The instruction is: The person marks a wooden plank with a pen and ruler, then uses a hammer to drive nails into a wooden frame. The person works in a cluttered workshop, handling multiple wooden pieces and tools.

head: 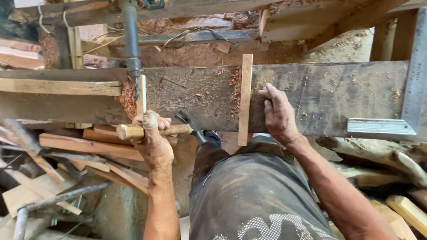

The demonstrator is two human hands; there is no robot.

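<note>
My left hand (154, 141) grips the wooden handle of a hammer (164, 130), whose dark metal head points right near my knee. Just above it a thin wooden strip (142, 96) stands under the tip of a drill bit (132, 42). My right hand (277, 114) rests flat on a dark, sawdust-covered plank (327, 93), its fingers against an upright pale wooden slat (245, 99) that crosses the plank.
A metal square ruler (414, 75) lies on the plank's right end. Loose wooden offcuts (94, 148) pile up at the left; pale wood pieces (419, 217) lie at the right. Rough beams (207, 2) and sawdust fill the back. My dark-trousered leg (253, 199) is below.
</note>
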